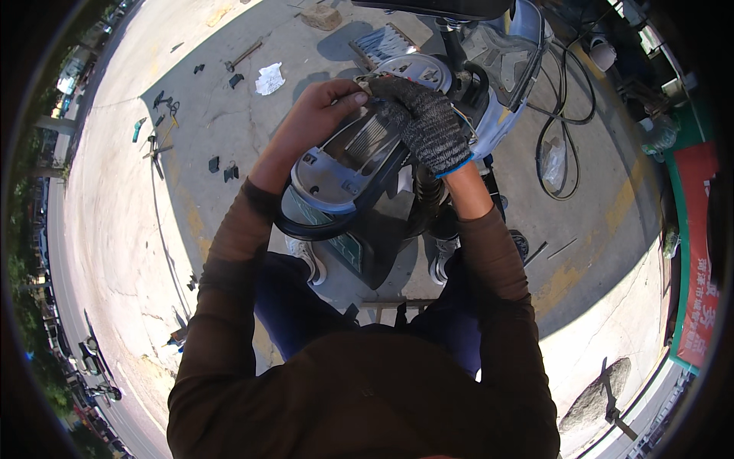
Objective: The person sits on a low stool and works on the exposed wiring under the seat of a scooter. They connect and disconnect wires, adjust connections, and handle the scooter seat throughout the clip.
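Observation:
Before me stands a partly dismantled electric scooter, its rear frame cover (pixel 330 183) towards me and a black curved rail around that end. My bare left hand (pixel 332 109) is above the open body, thumb and index finger pinched at a small pale piece (pixel 363 86), probably a connector. Against it, my right hand (pixel 421 117), in a dark grey knitted glove with a blue cuff, has its fingers curled over the same spot. What the gloved fingers hold is hidden. Thin coloured wires (pixel 465 121) come out beside the glove. A finned metal part (pixel 367 139) lies inside the body below my hands.
A hammer (pixel 243 54), a crumpled paper (pixel 269 78), small black parts (pixel 214 164) and hand tools (pixel 163 106) lie on the concrete at left. Behind the scooter is a stone (pixel 321 17). A coiled black hose (pixel 565 120) and a red banner (pixel 695 252) are at right.

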A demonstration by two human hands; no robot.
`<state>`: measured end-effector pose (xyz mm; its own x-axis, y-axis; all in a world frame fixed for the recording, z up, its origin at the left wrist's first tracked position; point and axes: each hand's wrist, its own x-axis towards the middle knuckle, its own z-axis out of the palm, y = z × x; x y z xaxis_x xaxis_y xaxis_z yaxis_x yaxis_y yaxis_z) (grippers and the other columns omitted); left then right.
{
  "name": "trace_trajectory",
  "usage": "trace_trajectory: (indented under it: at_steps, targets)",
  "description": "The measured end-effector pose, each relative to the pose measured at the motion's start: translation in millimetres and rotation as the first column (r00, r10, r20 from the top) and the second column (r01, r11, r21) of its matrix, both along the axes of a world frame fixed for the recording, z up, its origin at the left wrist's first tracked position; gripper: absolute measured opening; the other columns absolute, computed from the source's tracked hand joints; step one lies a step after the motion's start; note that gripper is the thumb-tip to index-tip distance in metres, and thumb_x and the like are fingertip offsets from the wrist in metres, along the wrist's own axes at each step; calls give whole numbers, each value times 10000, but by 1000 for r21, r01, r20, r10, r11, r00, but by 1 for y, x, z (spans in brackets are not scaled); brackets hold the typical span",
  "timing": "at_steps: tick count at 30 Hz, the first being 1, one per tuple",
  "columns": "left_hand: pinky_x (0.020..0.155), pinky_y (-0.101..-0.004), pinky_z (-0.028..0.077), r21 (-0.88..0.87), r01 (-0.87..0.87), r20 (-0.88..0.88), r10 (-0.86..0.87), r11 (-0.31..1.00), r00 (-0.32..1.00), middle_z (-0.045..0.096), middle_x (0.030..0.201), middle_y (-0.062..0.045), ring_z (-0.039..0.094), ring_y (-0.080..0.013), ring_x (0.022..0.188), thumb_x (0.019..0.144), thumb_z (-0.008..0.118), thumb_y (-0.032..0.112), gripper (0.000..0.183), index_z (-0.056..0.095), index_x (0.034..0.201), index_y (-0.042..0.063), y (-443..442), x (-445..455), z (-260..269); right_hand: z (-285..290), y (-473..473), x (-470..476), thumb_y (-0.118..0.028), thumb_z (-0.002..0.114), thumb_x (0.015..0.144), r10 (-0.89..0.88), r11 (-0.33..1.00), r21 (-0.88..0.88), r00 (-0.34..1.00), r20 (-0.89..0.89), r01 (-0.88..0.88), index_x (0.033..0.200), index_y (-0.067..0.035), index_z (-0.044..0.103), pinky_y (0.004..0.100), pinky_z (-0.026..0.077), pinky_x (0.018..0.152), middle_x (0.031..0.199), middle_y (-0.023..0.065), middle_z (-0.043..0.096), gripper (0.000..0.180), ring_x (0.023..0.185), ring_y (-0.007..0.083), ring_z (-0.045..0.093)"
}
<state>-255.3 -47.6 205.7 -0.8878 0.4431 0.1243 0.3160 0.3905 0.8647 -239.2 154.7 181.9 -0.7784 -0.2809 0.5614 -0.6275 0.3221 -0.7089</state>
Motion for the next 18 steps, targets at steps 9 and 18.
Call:
trace_trajectory:
  at_steps: [9, 18]
  targets:
    - [745, -223, 445, 190, -8, 104, -12, 982, 995, 602, 813, 11, 535, -63, 780, 945, 559, 183, 224, 629, 995, -24, -1, 3, 4, 14, 0, 9, -192, 619, 856, -132, 990, 57, 991, 7, 131, 1050, -67, 667, 368, 490, 870, 1042, 141, 662, 235, 970, 292, 637]
    - [703, -228, 437, 203, 9, 89, -27, 979, 996, 607, 755, 7, 541, -58, 728, 896, 608, 145, 162, 645, 901, -12, -4, 2, 3, 12, -1, 5, -161, 644, 832, -31, 1000, 0, 998, 52, 31, 1017, -48, 667, 352, 500, 829, 966, 133, 673, 218, 924, 285, 645]
